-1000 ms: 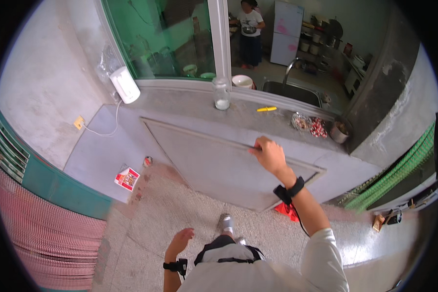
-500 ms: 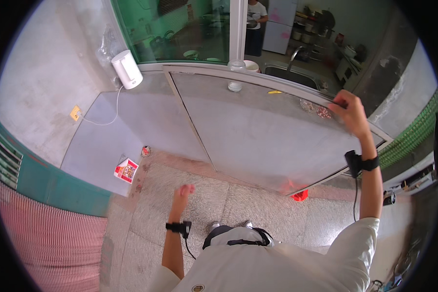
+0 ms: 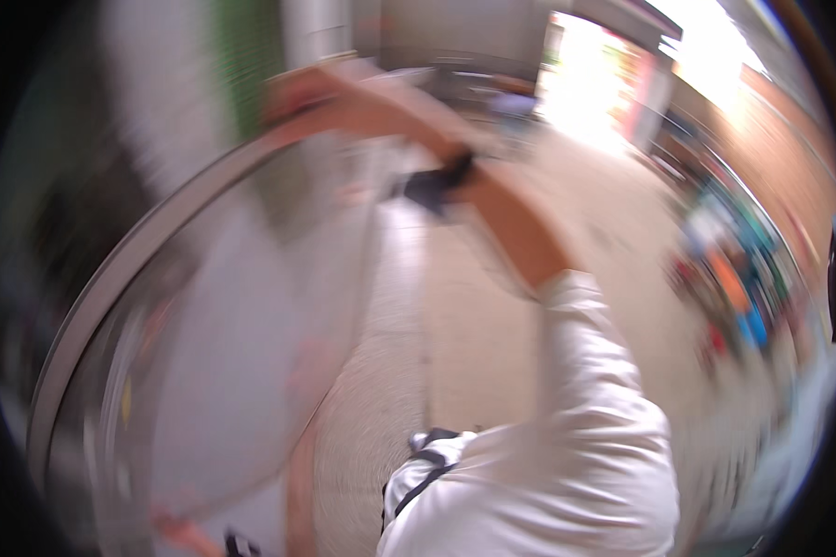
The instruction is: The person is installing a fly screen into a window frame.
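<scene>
A framed see-through window panel stands upright on my left, its pale metal frame (image 3: 125, 255) bending through the view. At the far top corner my right hand (image 3: 302, 100) is closed over the frame, though motion smears its fingers. A black strap with a small device (image 3: 437, 186) sits on my right wrist. Low at the left edge, my left hand (image 3: 181, 531) is beside the lower part of the panel. Its fingers are too blurred to tell whether they touch anything.
Pale floor (image 3: 483, 325) runs away from me toward a bright doorway (image 3: 594, 84). A blurred heap of colourful things (image 3: 738, 269) lines the right side. A green hanging (image 3: 246, 65) shows beyond the panel.
My view has swung sharply to the right, so the panel and both hands now appear farther left. My right hand stays at the frame. The counter and white appliance have left the view.
</scene>
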`<action>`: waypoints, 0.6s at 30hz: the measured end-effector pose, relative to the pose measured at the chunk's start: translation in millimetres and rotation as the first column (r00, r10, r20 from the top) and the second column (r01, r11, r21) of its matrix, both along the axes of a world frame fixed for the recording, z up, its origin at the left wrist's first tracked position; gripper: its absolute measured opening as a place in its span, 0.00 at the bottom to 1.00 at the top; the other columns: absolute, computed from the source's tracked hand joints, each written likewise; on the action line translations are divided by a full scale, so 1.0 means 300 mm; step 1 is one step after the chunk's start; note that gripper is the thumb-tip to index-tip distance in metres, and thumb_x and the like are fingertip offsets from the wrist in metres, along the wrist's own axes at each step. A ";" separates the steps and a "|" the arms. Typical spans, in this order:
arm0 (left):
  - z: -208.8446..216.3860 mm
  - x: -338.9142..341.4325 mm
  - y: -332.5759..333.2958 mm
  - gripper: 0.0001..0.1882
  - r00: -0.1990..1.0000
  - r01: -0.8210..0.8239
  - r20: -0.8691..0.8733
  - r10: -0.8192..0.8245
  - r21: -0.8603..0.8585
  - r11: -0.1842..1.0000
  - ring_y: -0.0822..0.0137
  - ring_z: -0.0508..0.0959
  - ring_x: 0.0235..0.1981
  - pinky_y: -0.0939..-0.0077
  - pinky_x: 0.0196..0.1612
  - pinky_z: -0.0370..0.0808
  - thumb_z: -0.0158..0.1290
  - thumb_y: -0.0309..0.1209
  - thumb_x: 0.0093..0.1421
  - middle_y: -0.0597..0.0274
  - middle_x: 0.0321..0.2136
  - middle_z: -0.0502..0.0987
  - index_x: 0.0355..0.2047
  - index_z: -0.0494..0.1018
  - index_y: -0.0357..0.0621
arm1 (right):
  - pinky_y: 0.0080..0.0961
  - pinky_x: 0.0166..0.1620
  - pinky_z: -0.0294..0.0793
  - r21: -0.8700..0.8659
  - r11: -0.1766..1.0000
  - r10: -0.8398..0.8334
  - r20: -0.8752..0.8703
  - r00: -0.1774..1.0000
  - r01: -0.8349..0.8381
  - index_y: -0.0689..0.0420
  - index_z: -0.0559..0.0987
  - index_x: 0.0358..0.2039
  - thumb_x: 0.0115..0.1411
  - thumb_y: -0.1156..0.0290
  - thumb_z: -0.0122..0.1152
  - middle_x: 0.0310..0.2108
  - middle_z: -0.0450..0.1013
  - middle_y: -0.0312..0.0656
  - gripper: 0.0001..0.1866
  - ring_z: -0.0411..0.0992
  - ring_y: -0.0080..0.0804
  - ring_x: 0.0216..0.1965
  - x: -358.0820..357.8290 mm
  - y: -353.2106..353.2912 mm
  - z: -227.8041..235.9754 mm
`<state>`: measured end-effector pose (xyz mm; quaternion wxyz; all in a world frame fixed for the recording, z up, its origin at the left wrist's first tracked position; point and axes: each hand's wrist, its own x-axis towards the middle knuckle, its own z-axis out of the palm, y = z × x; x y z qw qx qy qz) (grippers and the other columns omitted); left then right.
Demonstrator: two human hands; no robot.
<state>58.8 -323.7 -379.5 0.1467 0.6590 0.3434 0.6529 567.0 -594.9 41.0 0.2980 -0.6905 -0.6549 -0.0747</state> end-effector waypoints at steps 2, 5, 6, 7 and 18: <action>0.137 0.274 -0.151 0.14 0.941 0.194 0.310 -0.135 -0.168 0.966 0.70 0.68 0.29 0.75 0.34 0.66 0.42 0.36 0.56 0.61 0.31 0.72 0.37 0.69 0.41 | 0.19 0.27 0.65 0.174 0.973 0.146 0.044 0.988 -0.151 0.54 0.76 0.27 0.46 0.55 0.62 0.20 0.71 0.33 0.16 0.67 0.21 0.23 0.061 -0.046 -0.036; 0.131 0.592 -0.178 0.14 0.801 0.490 0.486 -0.350 -0.196 0.849 0.69 0.69 0.29 0.74 0.35 0.66 0.42 0.38 0.56 0.61 0.31 0.72 0.35 0.69 0.42 | 0.19 0.29 0.67 0.253 0.959 0.137 -0.031 0.990 -0.124 0.52 0.80 0.25 0.41 0.54 0.66 0.23 0.74 0.32 0.16 0.70 0.22 0.25 0.174 -0.065 -0.040; 0.121 0.654 -0.178 0.14 0.754 0.557 0.529 -0.390 -0.199 0.807 0.69 0.69 0.29 0.74 0.35 0.66 0.42 0.39 0.56 0.61 0.31 0.72 0.35 0.69 0.42 | 0.18 0.30 0.67 0.212 0.971 0.121 -0.028 0.992 -0.113 0.51 0.80 0.25 0.41 0.52 0.65 0.24 0.74 0.32 0.17 0.71 0.22 0.26 0.197 -0.099 -0.039; 0.112 0.717 -0.175 0.15 0.703 0.616 0.570 -0.425 -0.192 0.764 0.69 0.69 0.30 0.73 0.35 0.67 0.42 0.39 0.56 0.61 0.31 0.72 0.35 0.69 0.42 | 0.18 0.30 0.67 0.218 0.973 0.080 -0.029 0.996 -0.072 0.51 0.80 0.25 0.41 0.52 0.65 0.24 0.74 0.32 0.17 0.71 0.22 0.26 0.235 -0.147 -0.043; 0.021 0.995 -0.038 0.17 0.284 0.914 0.869 -0.405 -0.117 0.389 0.66 0.71 0.31 0.69 0.40 0.68 0.42 0.47 0.57 0.60 0.29 0.73 0.31 0.69 0.46 | 0.19 0.32 0.66 0.184 0.950 -0.278 0.134 0.951 0.252 0.47 0.80 0.26 0.41 0.51 0.62 0.24 0.74 0.30 0.15 0.72 0.23 0.28 0.387 -0.438 -0.032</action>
